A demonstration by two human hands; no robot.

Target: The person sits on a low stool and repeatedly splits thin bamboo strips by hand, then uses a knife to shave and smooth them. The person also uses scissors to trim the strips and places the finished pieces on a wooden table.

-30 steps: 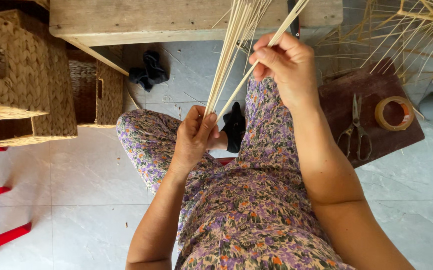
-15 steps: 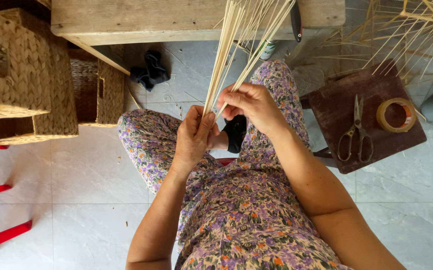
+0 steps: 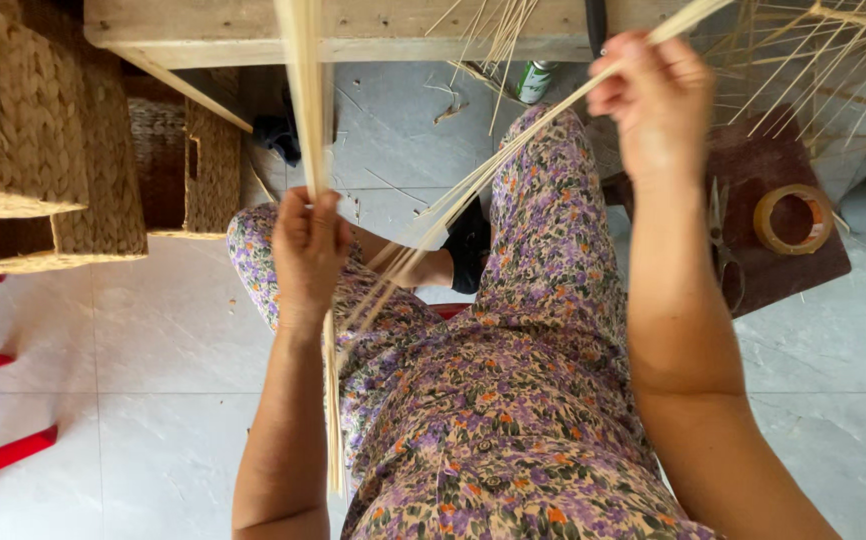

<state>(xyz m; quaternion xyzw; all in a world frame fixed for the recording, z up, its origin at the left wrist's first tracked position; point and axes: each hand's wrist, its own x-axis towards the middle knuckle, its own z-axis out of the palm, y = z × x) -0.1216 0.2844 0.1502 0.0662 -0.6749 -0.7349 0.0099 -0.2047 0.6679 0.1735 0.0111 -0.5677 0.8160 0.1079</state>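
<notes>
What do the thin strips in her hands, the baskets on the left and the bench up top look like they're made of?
The strips look like pale, matte split cane or bamboo: long, thin and slightly bowed. The baskets seem woven from dried plant fibre, judging by the tan braided texture. The bench appears to be unfinished wood, with visible grain and raw edges.

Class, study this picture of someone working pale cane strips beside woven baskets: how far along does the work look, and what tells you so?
Done: finished woven baskets stand stacked at the side. In hand: the left hand grips a bundle of strips, while the right hand pulls a few strands up and away from it. Left: nothing is woven from this bundle yet; loose strips lie beyond, with scissors and a tape roll lying untouched.
</notes>
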